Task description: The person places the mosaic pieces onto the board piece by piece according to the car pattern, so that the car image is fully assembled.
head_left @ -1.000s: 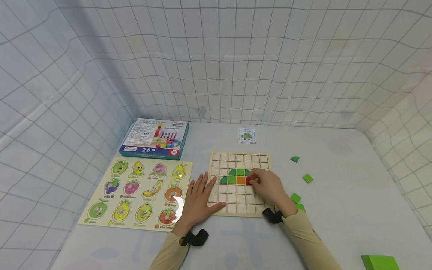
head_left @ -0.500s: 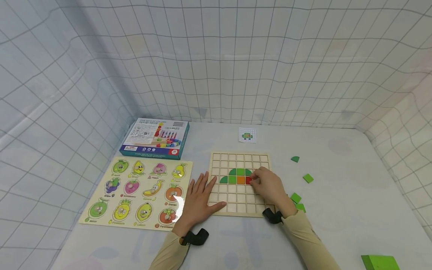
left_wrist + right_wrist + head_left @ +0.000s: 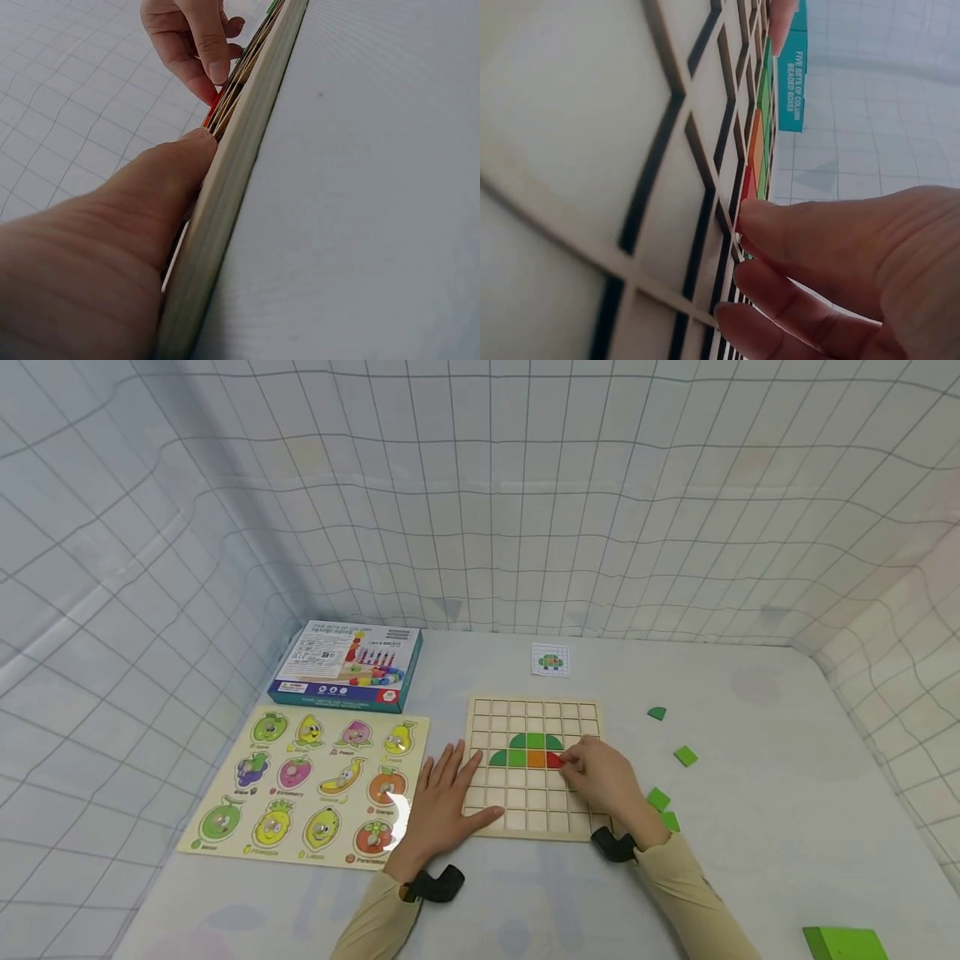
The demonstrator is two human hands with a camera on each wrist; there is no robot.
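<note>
A wooden grid board (image 3: pixel 515 820) lies on the table, with several green tiles (image 3: pixel 536 741), an orange square tile (image 3: pixel 536 759) and a red quarter-circle tile (image 3: pixel 552 760) in its cells. My left hand (image 3: pixel 441 806) rests on the board's left side, fingers spread and thumb along the near-left part. With thumb and curled fingers, my right hand (image 3: pixel 602 778) pinches at the right edge of the red tile. In the right wrist view the thumb tip touches the red tile (image 3: pixel 745 196), and the index fingertip is partly hidden behind the thumb.
A small pattern card (image 3: pixel 551 660) lies beyond the board. To the right are a green quarter-circle tile (image 3: pixel 657 713), loose green squares (image 3: pixel 686 756) and a green block (image 3: pixel 845 943). A fruit puzzle board (image 3: pixel 300 856) and a bead-set box (image 3: pixel 345 664) occupy the left.
My right hand has shifted slightly right, so more of the red tile's rounded shape shows. The left hand stays in place.
</note>
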